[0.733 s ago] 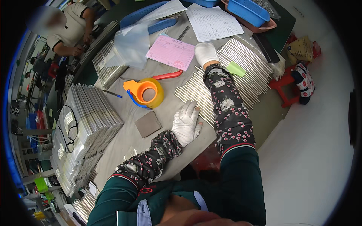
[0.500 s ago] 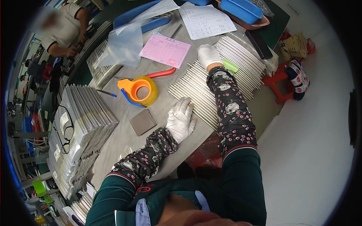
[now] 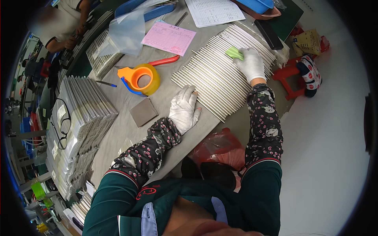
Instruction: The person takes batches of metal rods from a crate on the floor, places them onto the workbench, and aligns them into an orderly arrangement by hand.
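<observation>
Thin silvery metal rods (image 3: pixel 220 74) lie side by side in a wide row on the grey table. My left hand (image 3: pixel 183 110), in a white glove, lies flat with its fingertips against the rods' near left ends. Over the right part of the row is my gloved right hand (image 3: pixel 252 65), its fingers closed on the edge of a light green cloth (image 3: pixel 234 53) that rests on the rods. A flat grey-brown square block (image 3: pixel 144 112) sits left of my left hand. Beyond it stands an orange tape dispenser (image 3: pixel 134 74) with a roll of yellowish tape.
Stacked plastic-wrapped bundles (image 3: pixel 78 118), with glasses (image 3: pixel 63 126) on them, fill the left. A pink form (image 3: pixel 169 38), a white printed sheet (image 3: pixel 214 11) and a black bar (image 3: pixel 268 34) lie farther back. A red stool (image 3: pixel 287 78) stands right. Another person works at far left.
My right hand has moved right and toward me from the rods' far left edge and has taken hold of the green cloth. My left hand stays at the rod ends. The view has shifted slightly.
</observation>
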`<state>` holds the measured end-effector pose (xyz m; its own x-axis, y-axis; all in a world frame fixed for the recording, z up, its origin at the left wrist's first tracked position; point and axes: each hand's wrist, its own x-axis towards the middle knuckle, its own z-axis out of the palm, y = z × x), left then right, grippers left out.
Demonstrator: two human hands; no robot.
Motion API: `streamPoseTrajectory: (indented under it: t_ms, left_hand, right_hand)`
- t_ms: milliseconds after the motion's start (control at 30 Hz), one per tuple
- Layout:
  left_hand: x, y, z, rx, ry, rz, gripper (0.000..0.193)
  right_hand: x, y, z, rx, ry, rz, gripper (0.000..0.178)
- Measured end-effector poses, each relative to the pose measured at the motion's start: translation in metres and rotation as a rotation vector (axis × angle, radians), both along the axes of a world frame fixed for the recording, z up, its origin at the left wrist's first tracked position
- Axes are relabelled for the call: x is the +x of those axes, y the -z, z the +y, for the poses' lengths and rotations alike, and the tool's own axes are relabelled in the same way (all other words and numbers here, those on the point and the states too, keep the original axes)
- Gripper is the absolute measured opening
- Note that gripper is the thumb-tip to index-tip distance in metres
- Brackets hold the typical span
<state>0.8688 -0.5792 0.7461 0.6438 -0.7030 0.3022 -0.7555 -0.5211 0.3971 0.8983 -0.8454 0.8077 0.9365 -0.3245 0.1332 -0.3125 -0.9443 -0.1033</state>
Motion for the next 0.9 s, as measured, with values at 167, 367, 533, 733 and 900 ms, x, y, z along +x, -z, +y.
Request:
streamPoseTrajectory:
  t_ms: [167,367,533,733,900]
  left_hand:
    - [0.001,0.002,0.001,0.004,-0.028,-0.006,0.052]
    - [-0.002,0.000,0.003,0.033,-0.027,-0.008,0.050]
    - [-0.005,0.000,0.004,0.050,-0.015,0.013,0.051]
    - [-0.011,-0.004,0.005,0.079,-0.018,0.011,0.053]
    - [-0.015,0.008,0.014,0.064,-0.009,0.000,0.052]
  right_hand:
    - [0.011,0.017,-0.016,0.135,0.140,-0.323,0.020]
    - [0.034,0.009,-0.035,0.729,0.320,-0.635,0.022]
    - [0.060,0.008,0.017,1.322,0.200,-0.456,0.026]
    - [0.038,-0.006,0.070,1.489,-0.073,-0.442,0.056]
    - [-0.085,0.018,0.125,1.365,0.059,-0.449,0.022]
